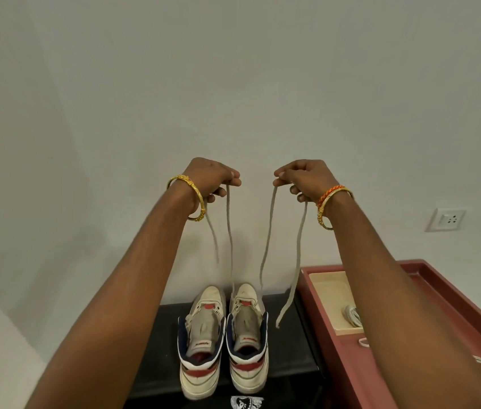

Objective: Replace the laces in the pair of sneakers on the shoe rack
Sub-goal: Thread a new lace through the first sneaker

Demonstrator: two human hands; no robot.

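Note:
Two cream, navy and red sneakers stand side by side on a black shoe rack point(156, 358): the left sneaker point(200, 340) and the right sneaker point(248, 335), toes toward the wall. Both arms are raised high above them. My left hand point(212, 181) pinches one side of a grey lace point(228, 231), and my right hand point(304, 180) pinches the other side. The strands run down to the right sneaker's front. A loose end hangs from each hand, the right one reaching down beside that shoe.
A reddish-brown tray point(348, 367) sits to the right of the rack, holding a beige board point(330, 296) and white laces point(354, 315). A white wall stands right behind the shoes, with a wall socket point(447, 219) at the right.

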